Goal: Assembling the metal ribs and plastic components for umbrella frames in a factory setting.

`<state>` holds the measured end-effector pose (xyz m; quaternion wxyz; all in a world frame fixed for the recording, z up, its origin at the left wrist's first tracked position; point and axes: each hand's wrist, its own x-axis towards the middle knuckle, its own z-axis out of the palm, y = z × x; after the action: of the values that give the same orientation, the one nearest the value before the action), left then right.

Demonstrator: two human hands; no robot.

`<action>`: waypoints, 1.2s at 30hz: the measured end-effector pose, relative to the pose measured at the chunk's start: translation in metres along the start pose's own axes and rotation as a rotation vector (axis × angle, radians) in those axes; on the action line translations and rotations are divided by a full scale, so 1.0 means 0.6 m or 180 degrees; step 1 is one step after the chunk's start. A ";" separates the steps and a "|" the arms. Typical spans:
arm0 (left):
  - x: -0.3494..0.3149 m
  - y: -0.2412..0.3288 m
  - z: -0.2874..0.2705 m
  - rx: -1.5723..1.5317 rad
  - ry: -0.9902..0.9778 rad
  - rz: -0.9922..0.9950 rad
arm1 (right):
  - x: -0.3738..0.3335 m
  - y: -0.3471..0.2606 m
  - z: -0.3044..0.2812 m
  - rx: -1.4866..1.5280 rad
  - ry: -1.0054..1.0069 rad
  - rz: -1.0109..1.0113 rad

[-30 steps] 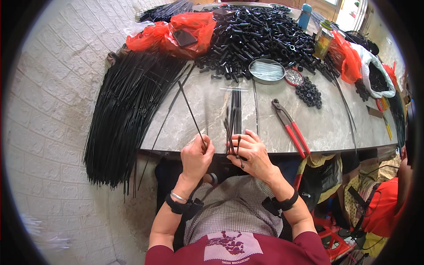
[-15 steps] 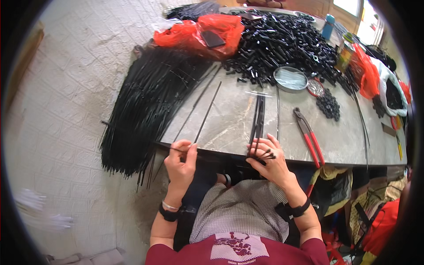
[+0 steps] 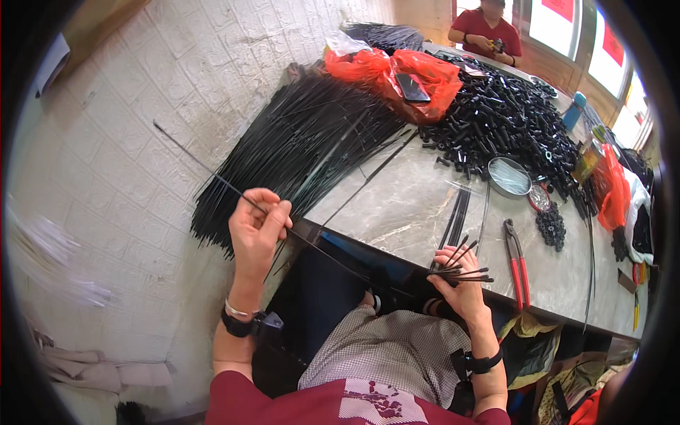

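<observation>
My left hand (image 3: 258, 225) pinches a long thin black rod (image 3: 190, 152) between thumb and fingers, off the table's left corner. The rod runs slantwise, its far end up over the wall side and the other end down toward my lap. My right hand (image 3: 462, 289) is closed round a small bundle of similar black rods (image 3: 460, 212) at the table's front edge. Their knobbed near ends fan out past the thumb, while the far ends lie on the tabletop. Beside my left hand a large heap of black rods (image 3: 283, 152) overhangs the table.
The grey stone-look table (image 3: 397, 219) holds red-handled pliers (image 3: 518, 265), a round clear-lidded dish (image 3: 509, 176), small black rings (image 3: 550, 228) and a heap of black tubular parts (image 3: 510, 120). A phone (image 3: 413, 88) rests on red plastic bags (image 3: 443, 78). A person (image 3: 489, 32) works opposite.
The view has swung left, bringing the person opposite into sight. My left hand has moved up and outward with the rod. The rod ends in my right hand spread wider.
</observation>
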<state>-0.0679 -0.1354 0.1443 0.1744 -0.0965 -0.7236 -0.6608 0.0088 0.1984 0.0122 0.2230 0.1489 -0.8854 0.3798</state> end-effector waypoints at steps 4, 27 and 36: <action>0.022 0.032 -0.004 0.0039 0.0062 0.0189 | -0.005 0.008 0.007 -0.0117 0.0013 0.0016; 0.070 0.031 0.033 -0.0066 -0.0100 0.0302 | -0.004 0.005 0.001 -0.0181 0.0024 -0.0139; 0.169 0.111 0.080 0.0125 -0.0210 0.0844 | -0.006 0.000 -0.015 -0.0137 0.0025 -0.0106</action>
<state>-0.1425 -0.0902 0.2408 0.2382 -0.2095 -0.7227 -0.6141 0.0148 0.2054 0.0161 0.2360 0.1573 -0.8898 0.3575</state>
